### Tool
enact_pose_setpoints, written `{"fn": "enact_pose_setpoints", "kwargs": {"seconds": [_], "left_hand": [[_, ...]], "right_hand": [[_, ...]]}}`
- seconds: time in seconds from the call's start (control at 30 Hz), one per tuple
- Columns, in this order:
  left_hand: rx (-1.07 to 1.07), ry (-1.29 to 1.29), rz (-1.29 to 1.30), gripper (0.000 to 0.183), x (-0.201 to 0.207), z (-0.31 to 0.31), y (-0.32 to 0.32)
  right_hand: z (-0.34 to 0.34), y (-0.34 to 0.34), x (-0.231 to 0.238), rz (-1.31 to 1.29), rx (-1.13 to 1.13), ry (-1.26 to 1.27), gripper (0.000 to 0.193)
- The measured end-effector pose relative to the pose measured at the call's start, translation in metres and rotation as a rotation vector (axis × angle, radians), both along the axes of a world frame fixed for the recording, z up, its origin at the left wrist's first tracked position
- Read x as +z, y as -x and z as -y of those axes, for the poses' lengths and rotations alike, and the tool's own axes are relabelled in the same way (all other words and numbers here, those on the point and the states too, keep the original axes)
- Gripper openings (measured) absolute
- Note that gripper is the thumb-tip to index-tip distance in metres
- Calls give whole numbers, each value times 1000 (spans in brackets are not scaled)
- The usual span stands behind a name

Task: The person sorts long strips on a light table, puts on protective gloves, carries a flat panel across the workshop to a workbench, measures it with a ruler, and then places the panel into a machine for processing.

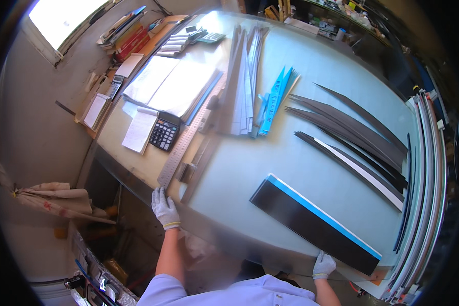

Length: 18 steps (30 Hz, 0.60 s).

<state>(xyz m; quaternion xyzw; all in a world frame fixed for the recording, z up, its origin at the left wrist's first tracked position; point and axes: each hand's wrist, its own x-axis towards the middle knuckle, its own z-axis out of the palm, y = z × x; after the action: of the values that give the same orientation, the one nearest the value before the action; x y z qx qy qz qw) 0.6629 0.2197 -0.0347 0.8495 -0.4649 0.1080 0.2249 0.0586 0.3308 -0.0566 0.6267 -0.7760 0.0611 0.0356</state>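
Note:
My left hand (164,208), in a white knit glove, rests on the near left edge of the glass-topped table (229,173). Its fingers are stretched out, just below the end of a long steel ruler (177,155). At the near right edge is my right hand (324,265), also gloved, with its fingers curled in; whatever they hold, if anything, is hidden. Close beside it lies a long black panel (311,224) with a blue and white stripe along its far side. A grey metal bar (198,171) sits just beyond my left hand.
Black and grey strips (352,132) fan out on the right, beside long rails (426,194) along the table's edge. Grey strips (244,86) and blue pieces (276,99) lie farther back. On the left are a calculator (164,131), a notepad (140,130) and an open book (173,84).

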Motion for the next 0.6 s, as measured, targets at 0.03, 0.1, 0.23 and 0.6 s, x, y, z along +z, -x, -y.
{"fn": "enact_pose_setpoints", "kwargs": {"seconds": [0.03, 0.1, 0.23, 0.6], "left_hand": [[-6, 1, 4, 43, 0, 0, 0], [-20, 1, 11, 41, 2, 1, -1], [-45, 51, 66, 39, -2, 8, -3], [-56, -66, 348, 62, -53, -35, 114]], "right_hand": [[0, -2, 2, -4, 20, 32, 44], [2, -6, 5, -14, 52, 96, 42], [4, -9, 10, 50, 37, 158, 32], [-6, 20, 5, 256, 41, -60, 25]]}}
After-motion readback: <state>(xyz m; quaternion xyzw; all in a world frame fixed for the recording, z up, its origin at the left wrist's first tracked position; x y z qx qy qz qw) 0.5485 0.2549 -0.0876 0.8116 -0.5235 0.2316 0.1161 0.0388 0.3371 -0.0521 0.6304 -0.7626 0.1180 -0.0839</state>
